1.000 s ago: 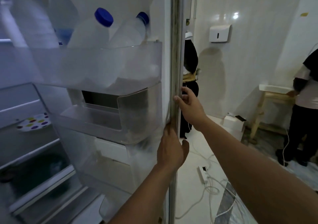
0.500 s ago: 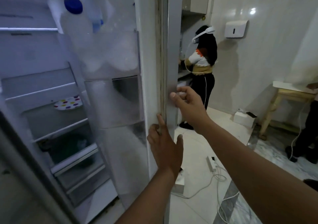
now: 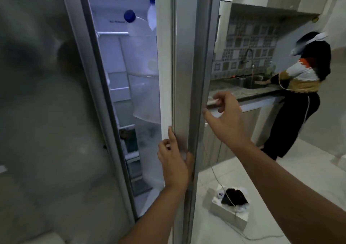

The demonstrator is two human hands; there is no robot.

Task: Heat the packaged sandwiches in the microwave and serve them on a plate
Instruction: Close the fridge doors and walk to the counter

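Head view showed a fridge door standing edge-on up the middle of the frame, nearly closed, with only a narrow lit gap left between it and the grey neighbouring door that filled the left side. The left hand rested against the lower part of the door's edge, its index finger straight up along the metal and the other fingers loosely bent, gripping nothing. The right hand hovered just beside the door's outer edge, higher up, fingers relaxed and spread, thumb tip at or very near the metal; whether it actually touched could not be told. Through the gap, door shelves of frosted plastic showed, with a blue-capped bottle in the upper shelf. No packaged sandwiches, microwave or plate could be seen, and the door itself blocked most of the fridge interior. Beyond the door's right edge ran a dark counter with a sink and a curved tap below a patterned tile wall. Another person stood at the counter's far end, one arm reaching toward the sink. On the pale floor, near the foot of the door, sat an open white box with something dark inside, and a thin cable trailed across it.
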